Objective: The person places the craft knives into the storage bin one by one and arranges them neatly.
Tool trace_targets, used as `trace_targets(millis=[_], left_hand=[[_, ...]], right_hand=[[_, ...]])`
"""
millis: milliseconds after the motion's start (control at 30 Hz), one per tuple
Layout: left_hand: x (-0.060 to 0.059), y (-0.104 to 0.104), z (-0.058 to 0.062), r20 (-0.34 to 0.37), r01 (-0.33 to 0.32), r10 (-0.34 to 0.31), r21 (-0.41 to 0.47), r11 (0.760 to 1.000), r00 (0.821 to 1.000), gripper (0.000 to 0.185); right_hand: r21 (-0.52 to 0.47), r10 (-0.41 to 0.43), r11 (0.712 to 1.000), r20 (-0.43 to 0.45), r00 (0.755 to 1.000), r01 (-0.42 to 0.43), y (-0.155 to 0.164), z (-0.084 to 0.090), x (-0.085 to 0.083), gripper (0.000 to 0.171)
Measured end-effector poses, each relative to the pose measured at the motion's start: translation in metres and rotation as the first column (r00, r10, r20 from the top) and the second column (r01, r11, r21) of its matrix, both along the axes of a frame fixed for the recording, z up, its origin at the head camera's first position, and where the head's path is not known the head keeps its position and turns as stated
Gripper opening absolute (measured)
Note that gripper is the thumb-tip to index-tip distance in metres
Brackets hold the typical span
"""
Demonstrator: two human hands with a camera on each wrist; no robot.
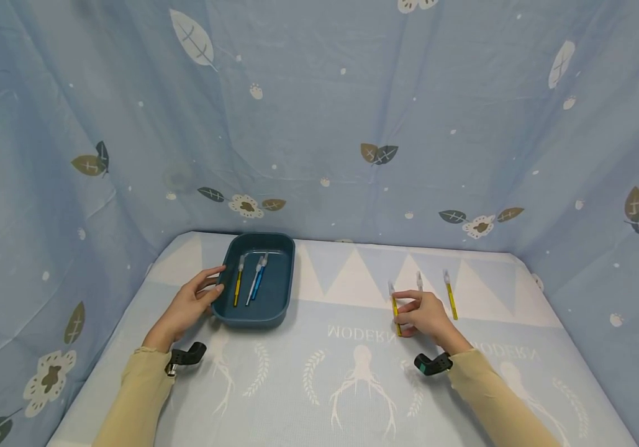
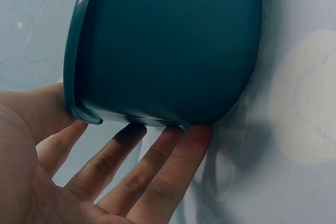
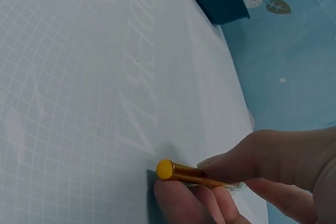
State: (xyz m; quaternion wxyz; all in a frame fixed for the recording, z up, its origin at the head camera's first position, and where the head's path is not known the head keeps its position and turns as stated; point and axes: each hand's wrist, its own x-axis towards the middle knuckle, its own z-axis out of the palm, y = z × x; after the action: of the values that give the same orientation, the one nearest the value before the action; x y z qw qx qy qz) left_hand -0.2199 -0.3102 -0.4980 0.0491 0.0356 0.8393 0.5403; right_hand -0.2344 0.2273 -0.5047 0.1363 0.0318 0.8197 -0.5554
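A dark teal tray [image 1: 282, 297] sits at the left of the table and holds a yellow-handled stick [image 1: 238, 289] and two blue ones [image 1: 256, 282]. My left hand [image 1: 215, 279] rests against the tray's left wall. Its fingers [image 2: 136, 171] lie straight along the base of the tray [image 2: 168, 45]. To the right, my right hand [image 1: 403, 308] pinches a yellow stick [image 1: 394, 305] lying on the cloth. In the right wrist view, thumb and fingers close round that stick [image 3: 178, 171]. Another yellow stick [image 1: 451, 297] lies further right. A third stick [image 1: 419, 281] shows only its pale tip behind the hand.
The table is covered with a pale blue cloth [image 1: 353, 372] printed with white antlers and lettering. Blue leaf-patterned fabric [image 1: 319, 124] walls in the back and both sides. A small black camera is strapped to each wrist [image 1: 185, 358].
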Motion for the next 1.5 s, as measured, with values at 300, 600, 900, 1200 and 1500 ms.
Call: trace_targets(millis=[300, 600, 900, 1200, 1500], left_hand=[[0.001, 0.000, -0.001, -0.003, 0.003, -0.003, -0.014, 1.000, 1.000, 0.060], [0.001, 0.000, -0.001, -0.015, 0.004, -0.004, -0.022, 1.000, 1.000, 0.060], [0.002, 0.001, 0.000, -0.005, 0.007, -0.007, -0.010, 1.000, 1.000, 0.061], [0.000, 0.001, 0.000, -0.008, 0.005, -0.005, 0.016, 1.000, 1.000, 0.061], [-0.001, 0.001, -0.001, 0.000, -0.006, 0.006, 0.024, 1.000, 1.000, 0.061]], right_hand=[[-0.009, -0.014, 1.000, 0.030, 0.999, 0.014, -0.001, 0.002, 0.000, 0.059], [0.026, -0.030, 0.999, 0.051, 0.998, 0.028, -0.004, 0.004, -0.001, 0.054], [0.003, -0.053, 0.999, 0.073, 0.996, 0.053, -0.004, 0.004, 0.001, 0.054], [-0.129, -0.033, 0.991, 0.092, 0.995, 0.045, -0.003, 0.006, 0.005, 0.053], [-0.268, 0.033, 0.963, 0.072, 0.997, -0.013, -0.015, 0.025, 0.010, 0.055]])
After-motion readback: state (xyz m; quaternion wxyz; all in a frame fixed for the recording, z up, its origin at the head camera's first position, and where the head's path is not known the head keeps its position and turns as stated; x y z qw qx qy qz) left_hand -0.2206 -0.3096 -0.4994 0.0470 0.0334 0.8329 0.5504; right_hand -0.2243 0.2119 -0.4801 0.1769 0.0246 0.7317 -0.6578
